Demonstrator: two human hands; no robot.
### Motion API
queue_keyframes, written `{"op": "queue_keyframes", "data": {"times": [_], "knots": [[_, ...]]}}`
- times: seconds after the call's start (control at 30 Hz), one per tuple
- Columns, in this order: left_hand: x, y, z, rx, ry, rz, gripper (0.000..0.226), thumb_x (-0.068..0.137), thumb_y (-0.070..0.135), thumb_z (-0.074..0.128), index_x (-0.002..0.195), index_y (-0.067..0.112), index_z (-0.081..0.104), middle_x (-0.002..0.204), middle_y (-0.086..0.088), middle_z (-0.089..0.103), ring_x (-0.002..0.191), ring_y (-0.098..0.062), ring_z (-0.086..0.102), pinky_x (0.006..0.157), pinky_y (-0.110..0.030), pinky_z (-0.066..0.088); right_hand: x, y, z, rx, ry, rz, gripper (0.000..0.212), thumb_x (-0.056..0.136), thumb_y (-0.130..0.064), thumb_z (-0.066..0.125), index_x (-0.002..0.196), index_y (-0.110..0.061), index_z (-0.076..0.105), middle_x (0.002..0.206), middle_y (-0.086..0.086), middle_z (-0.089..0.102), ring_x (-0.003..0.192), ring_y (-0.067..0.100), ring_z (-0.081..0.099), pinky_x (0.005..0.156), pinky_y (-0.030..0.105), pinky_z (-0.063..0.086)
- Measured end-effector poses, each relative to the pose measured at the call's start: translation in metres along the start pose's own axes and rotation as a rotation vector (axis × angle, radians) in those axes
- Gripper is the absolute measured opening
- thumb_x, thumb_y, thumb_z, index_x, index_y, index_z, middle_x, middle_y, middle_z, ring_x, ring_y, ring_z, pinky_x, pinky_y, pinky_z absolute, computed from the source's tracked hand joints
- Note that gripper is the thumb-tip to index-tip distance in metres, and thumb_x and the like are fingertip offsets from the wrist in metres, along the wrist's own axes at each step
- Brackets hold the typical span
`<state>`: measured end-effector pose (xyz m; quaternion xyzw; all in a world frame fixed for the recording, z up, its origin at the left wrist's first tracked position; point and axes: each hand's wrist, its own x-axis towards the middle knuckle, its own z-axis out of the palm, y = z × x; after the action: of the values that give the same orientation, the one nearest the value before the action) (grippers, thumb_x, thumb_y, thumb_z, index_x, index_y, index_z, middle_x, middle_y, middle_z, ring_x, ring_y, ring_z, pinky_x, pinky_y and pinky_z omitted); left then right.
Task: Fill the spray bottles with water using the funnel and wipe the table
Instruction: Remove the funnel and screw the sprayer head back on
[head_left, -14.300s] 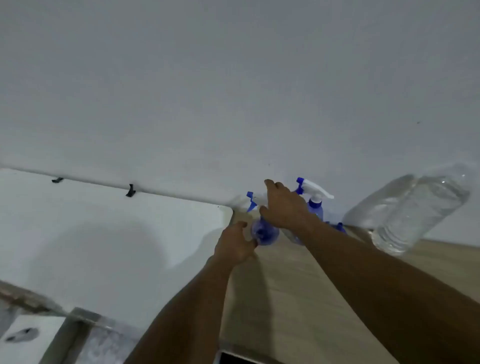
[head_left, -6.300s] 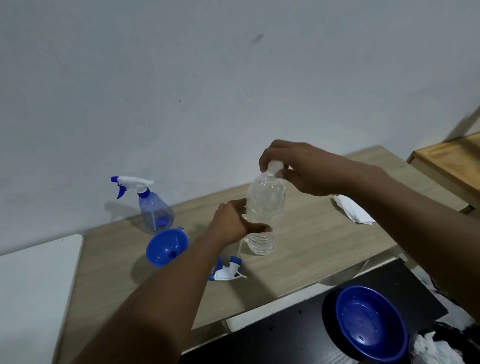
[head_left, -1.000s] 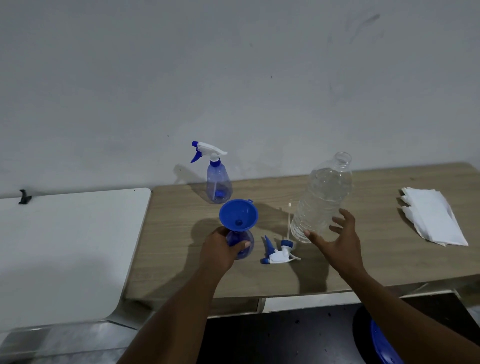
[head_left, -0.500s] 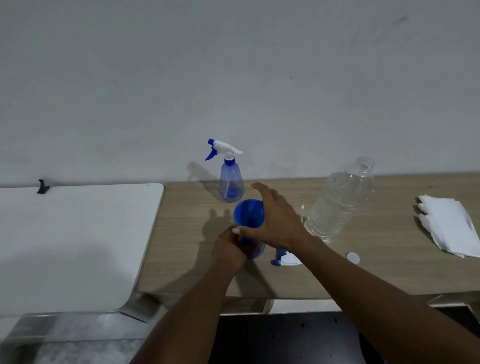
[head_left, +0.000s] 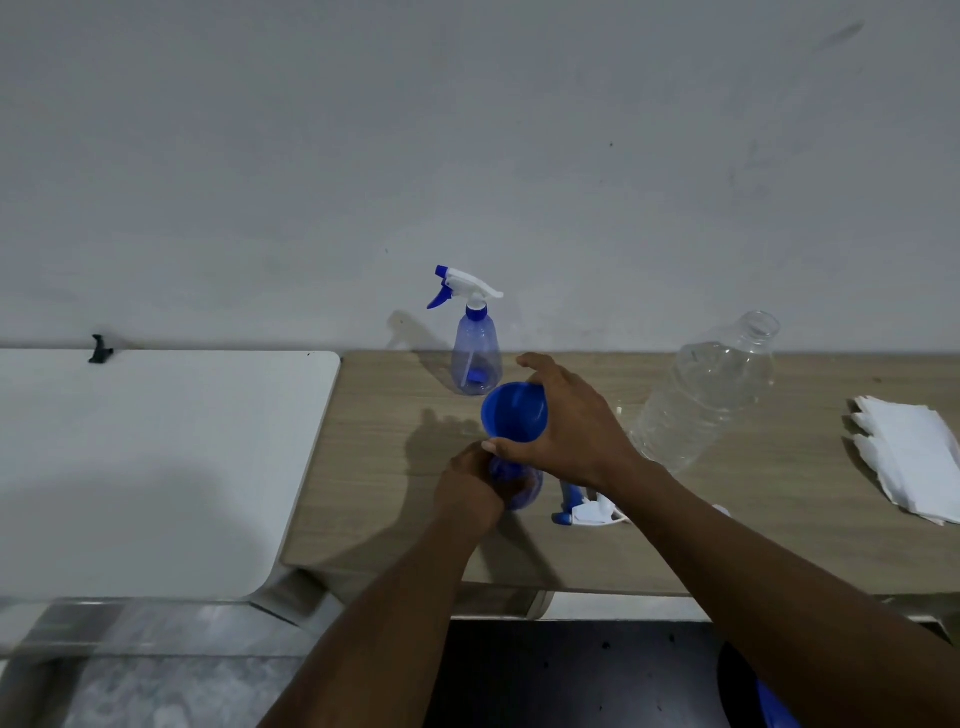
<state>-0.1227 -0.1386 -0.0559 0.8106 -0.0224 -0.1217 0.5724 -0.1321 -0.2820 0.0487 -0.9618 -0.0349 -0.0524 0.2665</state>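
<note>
The left hand (head_left: 470, 486) is wrapped round the body of an uncapped spray bottle (head_left: 522, 491) of translucent blue plastic, fingers curled tight on its rounded lower half, holding it upright on the wooden table (head_left: 384, 467). The right hand (head_left: 571, 423) clasps the blue funnel (head_left: 511, 413) from the right: the thumb lies along the near edge of the bowl and the fingers arch over its far rim, so the grip is closed round the smooth, opaque plastic cone. The funnel stands mouth-up directly above the bottle; where its spout meets the neck is hidden by both hands.

Just right of the bottle lies a detached trigger sprayer head (head_left: 587, 512), white with blue collar and nozzle, on its side. Behind the funnel, near the wall, a second spray bottle (head_left: 475, 353) stands with its white-and-blue trigger head fitted; it is pear-shaped and see-through blue. To the right a clear, ribbed plastic water bottle (head_left: 711, 389) stands uncapped, holding water. Far right lies a loose stack of white paper napkins (head_left: 909, 457). The table has a pale wood-grain surface; a matte white tabletop (head_left: 156, 467) with rounded corners adjoins it on the left, with a small black clip (head_left: 100, 349) at its back edge
</note>
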Motion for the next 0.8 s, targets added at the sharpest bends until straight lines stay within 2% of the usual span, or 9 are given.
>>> {"op": "queue_keyframes", "data": {"times": [0.1, 0.13, 0.2, 0.27, 0.33, 0.4, 0.53, 0.63, 0.8], "knots": [[0.002, 0.004, -0.003, 0.057, 0.023, -0.034, 0.028, 0.099, 0.015, 0.048, 0.114, -0.002, 0.063, 0.100, -0.017, 0.065, 0.092, -0.026, 0.063, 0.073, -0.034, 0.056, 0.002, -0.001, -0.004, -0.048, -0.031, 0.003, 0.097, 0.066, -0.074, 0.073, 0.143, -0.030, 0.035, 0.133, -0.003, 0.057, 0.115, 0.018, 0.056, 0.092, 0.033, 0.049], [0.006, 0.000, -0.003, 0.152, 0.058, -0.007, 0.023, 0.097, 0.018, 0.053, 0.110, 0.003, 0.065, 0.102, -0.015, 0.066, 0.093, -0.025, 0.063, 0.077, -0.035, 0.055, 0.002, -0.001, -0.006, -0.062, -0.047, 0.006, 0.095, 0.066, -0.074, 0.072, 0.143, -0.030, 0.036, 0.132, -0.003, 0.057, 0.114, 0.018, 0.057, 0.091, 0.033, 0.050], [0.015, -0.012, -0.002, 0.304, -0.015, 0.021, 0.025, 0.084, 0.030, 0.070, 0.108, 0.022, 0.067, 0.103, 0.000, 0.069, 0.094, -0.017, 0.064, 0.085, -0.035, 0.053, 0.005, 0.001, -0.009, -0.072, -0.083, 0.024, 0.094, 0.066, -0.076, 0.070, 0.142, -0.031, 0.038, 0.130, -0.003, 0.057, 0.112, 0.018, 0.058, 0.089, 0.034, 0.051], [0.017, -0.013, -0.006, 0.308, -0.061, -0.079, 0.033, 0.075, 0.035, 0.078, 0.105, 0.038, 0.064, 0.104, 0.008, 0.069, 0.097, -0.015, 0.065, 0.093, -0.040, 0.053, 0.007, 0.000, -0.010, -0.079, -0.112, 0.032, 0.093, 0.066, -0.077, 0.069, 0.141, -0.031, 0.038, 0.131, -0.004, 0.057, 0.111, 0.017, 0.058, 0.088, 0.035, 0.052], [0.017, -0.012, -0.009, 0.295, -0.054, -0.108, 0.038, 0.076, 0.036, 0.077, 0.111, 0.037, 0.063, 0.109, 0.008, 0.069, 0.101, -0.015, 0.064, 0.095, -0.041, 0.052, 0.010, -0.001, -0.009, -0.086, -0.111, 0.032, 0.091, 0.067, -0.076, 0.069, 0.140, -0.031, 0.039, 0.129, -0.005, 0.057, 0.110, 0.016, 0.057, 0.088, 0.036, 0.052], [0.017, -0.007, -0.016, 0.369, -0.018, -0.038, 0.046, 0.076, 0.036, 0.077, 0.120, 0.032, 0.063, 0.113, 0.009, 0.068, 0.102, -0.014, 0.064, 0.093, -0.038, 0.053, 0.012, -0.002, -0.010, -0.047, -0.107, 0.054, 0.086, 0.069, -0.070, 0.071, 0.139, -0.032, 0.041, 0.125, -0.005, 0.057, 0.107, 0.017, 0.057, 0.089, 0.037, 0.052], [0.015, -0.010, -0.025, 0.393, -0.065, -0.030, 0.046, 0.077, 0.037, 0.078, 0.119, 0.026, 0.064, 0.104, 0.002, 0.071, 0.094, -0.020, 0.066, 0.087, -0.042, 0.054, 0.018, 0.005, -0.010, 0.327, -0.212, 0.280, 0.055, 0.080, -0.052, 0.072, 0.129, -0.034, 0.053, 0.112, 0.000, 0.063, 0.095, 0.016, 0.062, 0.079, 0.034, 0.056], [0.014, -0.014, -0.031, 0.337, -0.049, -0.001, 0.047, 0.074, 0.045, 0.080, 0.115, 0.030, 0.064, 0.105, 0.007, 0.070, 0.095, -0.017, 0.064, 0.087, -0.039, 0.051, 0.020, 0.016, -0.005, 0.662, -0.318, 0.491, 0.030, 0.087, -0.045, 0.067, 0.113, -0.030, 0.064, 0.108, 0.005, 0.067, 0.095, 0.024, 0.066, 0.083, 0.043, 0.058], [0.013, -0.022, -0.043, 0.267, -0.019, 0.044, 0.032, 0.074, 0.041, 0.082, 0.099, 0.033, 0.064, 0.091, 0.010, 0.068, 0.089, -0.015, 0.065, 0.083, -0.035, 0.051, 0.027, 0.041, 0.014, 0.936, -0.340, 0.657, 0.043, 0.080, -0.050, 0.067, 0.112, -0.020, 0.068, 0.108, 0.013, 0.070, 0.098, 0.026, 0.066, 0.090, 0.046, 0.048]]}}
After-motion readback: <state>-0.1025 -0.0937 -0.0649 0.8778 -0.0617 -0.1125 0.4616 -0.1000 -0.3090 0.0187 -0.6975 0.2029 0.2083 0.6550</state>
